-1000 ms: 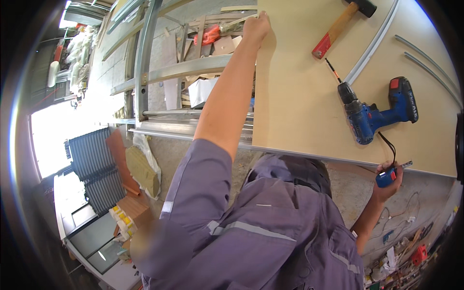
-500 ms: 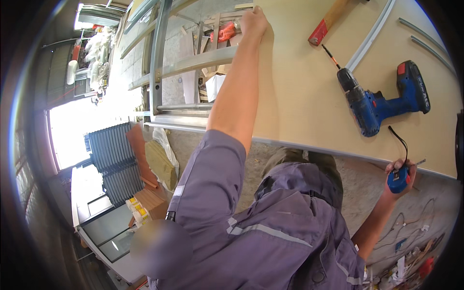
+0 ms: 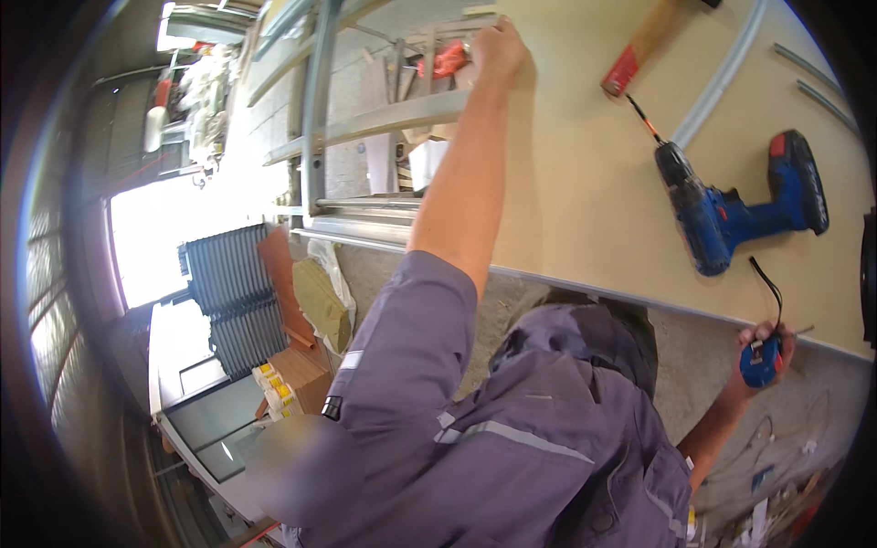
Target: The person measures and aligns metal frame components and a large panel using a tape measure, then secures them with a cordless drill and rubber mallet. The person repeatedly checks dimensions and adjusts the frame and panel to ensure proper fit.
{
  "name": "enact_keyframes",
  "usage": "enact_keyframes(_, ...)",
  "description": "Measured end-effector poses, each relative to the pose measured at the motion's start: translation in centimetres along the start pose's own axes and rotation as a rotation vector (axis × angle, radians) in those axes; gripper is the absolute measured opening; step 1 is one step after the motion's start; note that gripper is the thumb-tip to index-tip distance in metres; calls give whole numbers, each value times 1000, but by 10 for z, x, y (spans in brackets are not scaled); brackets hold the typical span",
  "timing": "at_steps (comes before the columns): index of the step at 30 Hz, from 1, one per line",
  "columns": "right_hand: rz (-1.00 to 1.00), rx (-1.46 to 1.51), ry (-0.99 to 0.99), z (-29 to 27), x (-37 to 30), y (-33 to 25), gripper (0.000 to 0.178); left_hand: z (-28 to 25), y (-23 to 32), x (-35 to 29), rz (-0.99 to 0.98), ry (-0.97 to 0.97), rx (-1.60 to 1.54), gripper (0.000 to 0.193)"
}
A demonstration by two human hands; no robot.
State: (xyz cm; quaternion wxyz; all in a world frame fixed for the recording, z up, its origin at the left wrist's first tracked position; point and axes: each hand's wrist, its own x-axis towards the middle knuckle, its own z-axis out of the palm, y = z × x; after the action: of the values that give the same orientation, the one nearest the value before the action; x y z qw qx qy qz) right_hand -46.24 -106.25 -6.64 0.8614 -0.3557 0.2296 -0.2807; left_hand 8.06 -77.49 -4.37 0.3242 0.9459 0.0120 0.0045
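Note:
My right hand [image 3: 764, 354] is wrapped around a blue tape measure [image 3: 758, 363] just off the near right edge of the beige board [image 3: 585, 201]. A short end of metal tape sticks out of the case, and its black wrist strap loops up over the board. Stretched far forward, my left hand [image 3: 498, 50] is closed at the board's left edge, its fingertips mostly hidden. A blue cordless drill [image 3: 717, 215] with a long bit lies on the board. Beyond the bit rests a hammer [image 3: 653, 46] with a red-ended wooden handle.
Grey metal strips [image 3: 726, 78] lie on the board's far right. A metal frame [image 3: 317, 128] stands left of the board, above wood scraps. Farther left are a stack of dark corrugated panels [image 3: 239, 301] and a cardboard box [image 3: 301, 379]. Cables [image 3: 763, 438] trail across the floor at right.
The whole view has shifted, so everything appears slightly farther right and lower. Both hands keep their places, the right still holding the tape measure.

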Motion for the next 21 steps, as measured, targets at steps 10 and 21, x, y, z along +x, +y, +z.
enact_keyframes(10,0,-53,-81,19,-1,2,35,-1,4,-6,-110,8,-109,57)
enact_keyframes(21,-56,-111,-44,38,-2,3,37,-7,9,-11,-87,-27,-94,61)
